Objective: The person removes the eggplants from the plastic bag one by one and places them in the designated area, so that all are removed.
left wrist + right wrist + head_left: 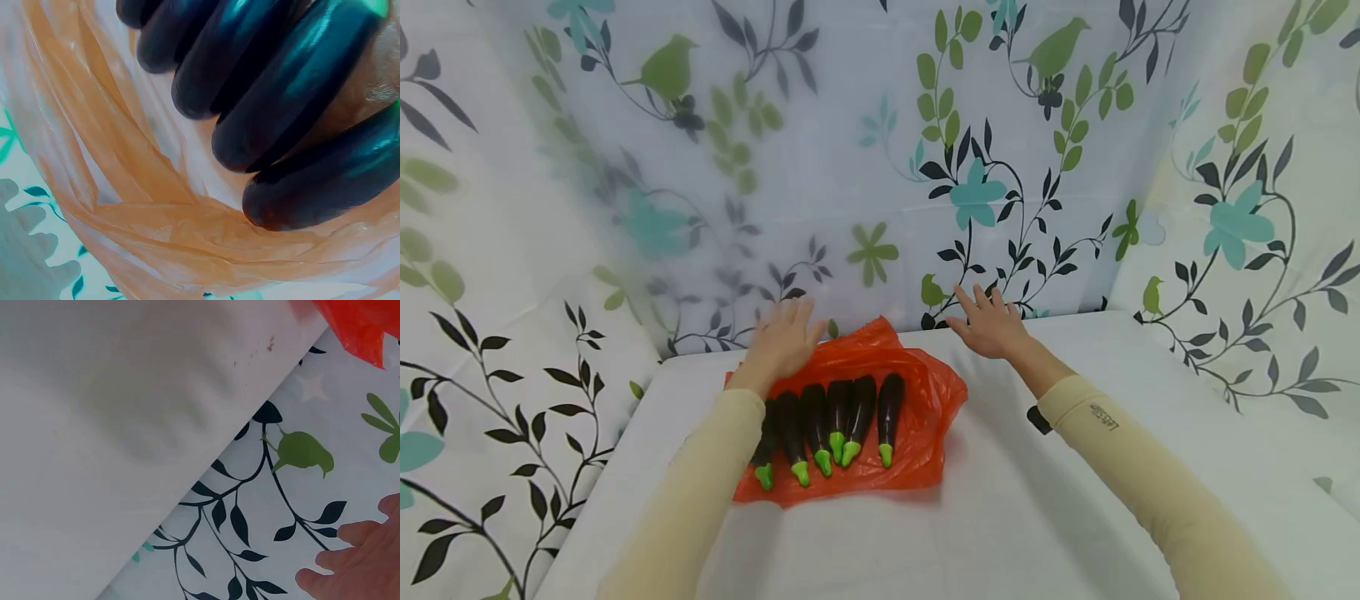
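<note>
Several dark purple eggplants [890,408] with bright green stem ends lie side by side on a red plastic bag [951,390], stems toward the person. My left hand [784,337] is held over the bag's back left part, fingers extended and nothing in its grasp. In the left wrist view the rounded ends of the eggplants [269,140] fill the upper right, and the left hand [31,250] is a pale shape at lower left. To the right of the bag, my right hand [988,325] spreads its fingers near the table's back edge, holding nothing.
A white-covered table [1000,500] carries the bag. Behind it hangs a white curtain [820,150] printed with leaves, flowers and green birds, continuing along both sides. A small black object [1039,419] shows beside the right sleeve. Small brown specks [270,344] mark the table cover.
</note>
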{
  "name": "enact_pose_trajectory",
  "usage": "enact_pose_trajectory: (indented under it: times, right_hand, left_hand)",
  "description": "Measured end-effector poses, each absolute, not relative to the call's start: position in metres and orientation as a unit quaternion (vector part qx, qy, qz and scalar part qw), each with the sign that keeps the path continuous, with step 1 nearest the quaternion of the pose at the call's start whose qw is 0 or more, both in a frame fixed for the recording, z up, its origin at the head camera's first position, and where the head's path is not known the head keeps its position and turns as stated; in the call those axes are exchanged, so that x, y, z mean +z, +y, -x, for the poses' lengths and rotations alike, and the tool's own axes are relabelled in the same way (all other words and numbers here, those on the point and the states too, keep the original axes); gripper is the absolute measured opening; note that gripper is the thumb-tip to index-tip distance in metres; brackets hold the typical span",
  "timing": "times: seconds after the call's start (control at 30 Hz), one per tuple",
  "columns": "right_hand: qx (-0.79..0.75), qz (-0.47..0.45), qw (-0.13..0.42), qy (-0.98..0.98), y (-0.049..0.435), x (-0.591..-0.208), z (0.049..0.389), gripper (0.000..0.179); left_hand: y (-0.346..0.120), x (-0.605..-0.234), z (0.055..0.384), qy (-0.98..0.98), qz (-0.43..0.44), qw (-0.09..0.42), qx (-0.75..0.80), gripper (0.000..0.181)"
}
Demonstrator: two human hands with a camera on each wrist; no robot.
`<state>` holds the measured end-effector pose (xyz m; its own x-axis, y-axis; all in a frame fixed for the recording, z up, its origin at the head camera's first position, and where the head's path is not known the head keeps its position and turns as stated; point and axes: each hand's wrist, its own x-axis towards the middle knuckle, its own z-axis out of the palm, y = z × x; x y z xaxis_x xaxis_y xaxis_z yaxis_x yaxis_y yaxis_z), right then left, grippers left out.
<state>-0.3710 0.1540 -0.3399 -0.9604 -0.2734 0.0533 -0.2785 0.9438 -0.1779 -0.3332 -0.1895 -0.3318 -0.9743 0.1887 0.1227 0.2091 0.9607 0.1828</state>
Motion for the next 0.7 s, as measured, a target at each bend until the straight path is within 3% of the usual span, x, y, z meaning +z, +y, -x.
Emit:
enact_pose_trajectory:
  times: [0.27, 0.53, 0.7]
  right_hand:
    - [0.167, -0.199, 0.051, -0.964, 0.160, -0.338, 0.340, 0.065]
    - [0.254, -0.261, 0.088, -0.927, 0.157, -0.338, 0.293, 0.062]
    - [0.284, -0.282, 0.093, -0.912, 0.147, -0.332, 0.266, 0.063]
  left_hand:
    - [-0.195, -0.330, 0.285, -0.967, 0.195, 0.107, -0.121, 0.066]
    - [-0.215, -0.346, 0.222, -0.926, 0.274, 0.230, -0.120, 0.055]
    - [-0.234, -0.363, 0.202, -0.925, 0.278, 0.233, -0.117, 0.048]
